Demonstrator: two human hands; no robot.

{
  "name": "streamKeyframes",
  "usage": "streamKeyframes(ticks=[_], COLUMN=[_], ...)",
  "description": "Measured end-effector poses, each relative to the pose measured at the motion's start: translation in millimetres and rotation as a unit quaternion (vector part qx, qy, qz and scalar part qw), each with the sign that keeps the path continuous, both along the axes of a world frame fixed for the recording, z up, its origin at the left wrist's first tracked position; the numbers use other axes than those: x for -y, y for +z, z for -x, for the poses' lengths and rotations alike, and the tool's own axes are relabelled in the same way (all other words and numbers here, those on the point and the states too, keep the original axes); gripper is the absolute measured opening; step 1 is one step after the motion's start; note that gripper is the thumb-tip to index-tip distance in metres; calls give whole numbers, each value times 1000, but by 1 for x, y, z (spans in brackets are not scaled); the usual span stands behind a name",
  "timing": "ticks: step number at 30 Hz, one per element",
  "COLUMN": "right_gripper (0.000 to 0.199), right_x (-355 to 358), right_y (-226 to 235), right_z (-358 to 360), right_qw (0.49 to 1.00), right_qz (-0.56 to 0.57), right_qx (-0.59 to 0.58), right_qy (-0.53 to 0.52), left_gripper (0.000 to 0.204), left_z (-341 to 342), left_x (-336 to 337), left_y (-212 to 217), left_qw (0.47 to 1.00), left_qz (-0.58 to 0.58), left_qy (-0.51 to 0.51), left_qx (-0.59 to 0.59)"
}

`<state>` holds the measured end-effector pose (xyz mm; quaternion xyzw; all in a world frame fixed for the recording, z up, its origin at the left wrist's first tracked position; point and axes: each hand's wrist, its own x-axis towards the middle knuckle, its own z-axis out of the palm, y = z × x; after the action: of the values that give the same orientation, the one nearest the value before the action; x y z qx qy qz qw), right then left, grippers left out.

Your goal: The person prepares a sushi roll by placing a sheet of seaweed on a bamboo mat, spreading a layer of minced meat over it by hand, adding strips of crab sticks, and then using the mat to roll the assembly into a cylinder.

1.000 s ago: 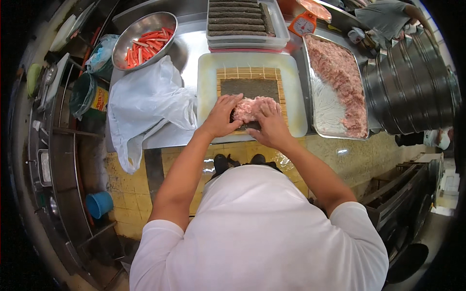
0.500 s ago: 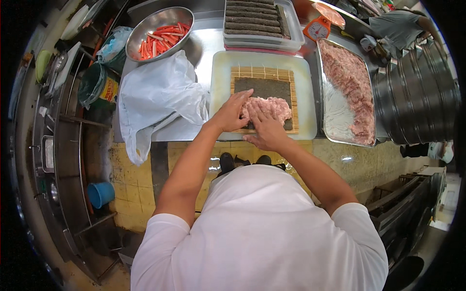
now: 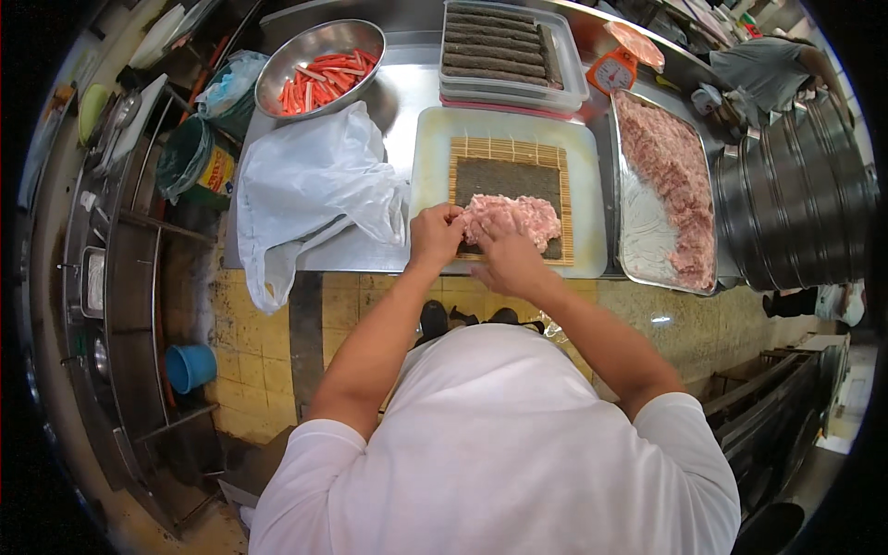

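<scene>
A pinkish mound of minced meat paste [image 3: 541, 217] lies across the near part of a dark seaweed sheet [image 3: 509, 178]. Under the sheet is a bamboo rolling mat [image 3: 509, 148], set on a pale cutting board [image 3: 588, 199]. My right hand [image 3: 514, 259] rests on the near side of the paste, its fingers stretched out over it. At the left end of the paste my left hand [image 3: 435, 242] is closed, fingertips bent in against the paste and the mat's edge. What is pinched there, if anything, is hidden.
Left of the board lie a white plastic bag [image 3: 314, 166] and a steel bowl [image 3: 268, 88] of red-and-white crab sticks [image 3: 328, 79]. Behind it stand a tub [image 3: 578, 88] of seaweed rolls [image 3: 490, 51] and an orange scale [image 3: 615, 72]. Rightward are a metal tray [image 3: 647, 227] of mince and stacked steel steamers [image 3: 791, 185].
My left hand has drawn back from the top of the paste to its left end, and its fingers have curled. My right hand stays on the paste. The whole view has shifted slightly.
</scene>
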<state>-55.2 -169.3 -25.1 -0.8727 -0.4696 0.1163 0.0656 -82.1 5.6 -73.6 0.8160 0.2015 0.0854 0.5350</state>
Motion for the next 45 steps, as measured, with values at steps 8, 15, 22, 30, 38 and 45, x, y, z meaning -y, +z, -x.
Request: streamKeyframes(ticks=[8, 15, 22, 30, 38, 45], right_gripper=[68, 67, 66, 57, 53, 61], right_x=[-11, -10, -11, -4, -3, 12], right_y=[-22, -11, -23, -28, -27, -25], right_z=[-17, 0, -3, -32, -34, 7], right_qw=[987, 993, 980, 984, 986, 994], right_qz=[-158, -89, -189, -168, -164, -99], right_qx=[-6, -78, 30, -55, 17, 51], right_qy=[-19, -31, -52, -7, 17, 8], left_gripper=[11, 7, 11, 10, 11, 16], left_z=[-13, -30, -23, -23, -32, -24], left_x=[-13, -26, -29, -22, -23, -23], left_y=[-13, -5, 10, 18, 18, 34], left_qw=[999, 991, 988, 990, 984, 982], left_qz=[41, 27, 19, 62, -89, -53], left_qy=[-8, -79, -97, -53, -69, -88], left_qx=[-24, -107, -119, -120, -136, -160])
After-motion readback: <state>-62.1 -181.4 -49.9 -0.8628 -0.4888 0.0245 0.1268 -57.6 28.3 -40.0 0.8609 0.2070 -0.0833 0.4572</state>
